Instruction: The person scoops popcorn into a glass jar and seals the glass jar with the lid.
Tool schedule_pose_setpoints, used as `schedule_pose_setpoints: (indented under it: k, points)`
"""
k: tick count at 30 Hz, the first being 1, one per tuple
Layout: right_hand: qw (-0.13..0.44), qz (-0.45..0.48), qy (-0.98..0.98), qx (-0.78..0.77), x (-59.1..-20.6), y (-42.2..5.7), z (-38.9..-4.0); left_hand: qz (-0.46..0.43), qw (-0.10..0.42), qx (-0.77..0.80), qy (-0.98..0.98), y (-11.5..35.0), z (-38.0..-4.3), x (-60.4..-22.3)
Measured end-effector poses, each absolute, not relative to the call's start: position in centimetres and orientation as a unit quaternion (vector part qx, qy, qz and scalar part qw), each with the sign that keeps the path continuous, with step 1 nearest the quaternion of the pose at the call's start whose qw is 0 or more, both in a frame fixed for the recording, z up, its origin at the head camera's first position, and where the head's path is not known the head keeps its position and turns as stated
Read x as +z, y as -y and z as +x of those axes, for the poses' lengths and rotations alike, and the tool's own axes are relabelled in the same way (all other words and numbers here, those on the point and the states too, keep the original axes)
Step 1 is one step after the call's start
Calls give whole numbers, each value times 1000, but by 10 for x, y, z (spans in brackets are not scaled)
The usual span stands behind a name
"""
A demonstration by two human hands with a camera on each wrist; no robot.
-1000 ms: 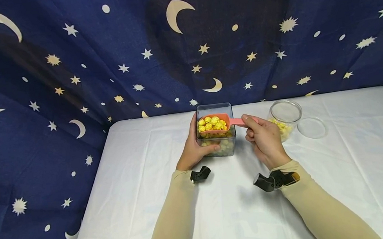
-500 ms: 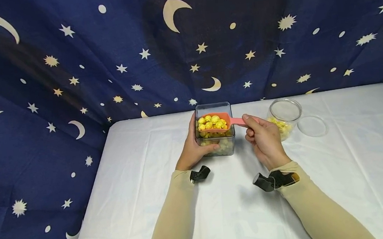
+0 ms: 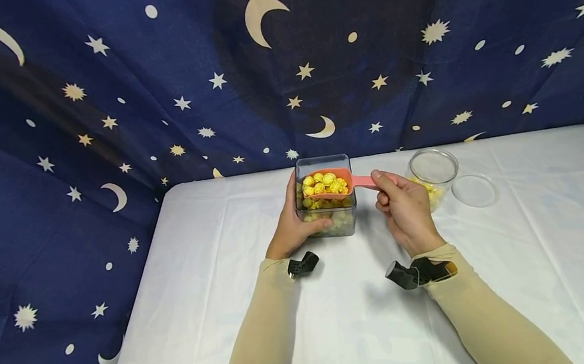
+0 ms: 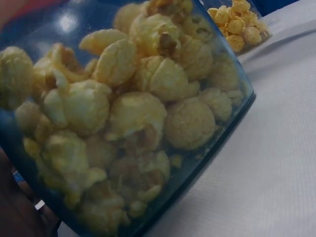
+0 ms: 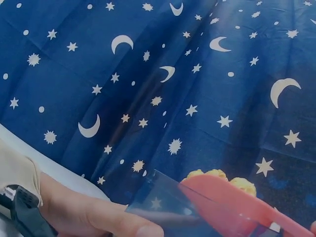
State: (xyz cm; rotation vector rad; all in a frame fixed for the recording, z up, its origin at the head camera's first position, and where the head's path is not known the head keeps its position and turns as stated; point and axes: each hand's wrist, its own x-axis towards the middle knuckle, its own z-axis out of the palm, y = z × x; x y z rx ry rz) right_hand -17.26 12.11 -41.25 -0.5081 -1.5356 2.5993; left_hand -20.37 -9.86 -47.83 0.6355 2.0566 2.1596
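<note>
A clear square container [image 3: 344, 224] with popcorn [image 4: 138, 113] inside stands near the table's back edge. My left hand [image 3: 294, 224] grips it from the left side, thumb across the front. My right hand [image 3: 406, 211] pinches the handle of a pink scoop [image 3: 363, 181]. Heaped with yellow popcorn [image 3: 329, 184], the scoop's bowl is over the container's mouth, level or nearly so. In the right wrist view, the scoop bowl [image 5: 222, 205] shows beside the container's clear wall [image 5: 160, 197].
Behind my right hand stands a round clear jar [image 3: 434, 167] with popcorn in it. A round clear lid [image 3: 474, 191] lies to its right on the white tablecloth [image 3: 362, 324]. A dark blue curtain [image 3: 175, 57] hangs along the back and left.
The view has shifted slightly. Both hands, the container and the loaded scoop keep almost the same positions relative to each other.
</note>
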Motion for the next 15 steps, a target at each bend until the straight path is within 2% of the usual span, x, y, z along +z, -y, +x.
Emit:
schedule_pose_setpoints:
  k: [15]
  points:
    - [28, -155, 486, 859, -409, -124, -171, 209, 50, 718, -663, 99, -200, -472]
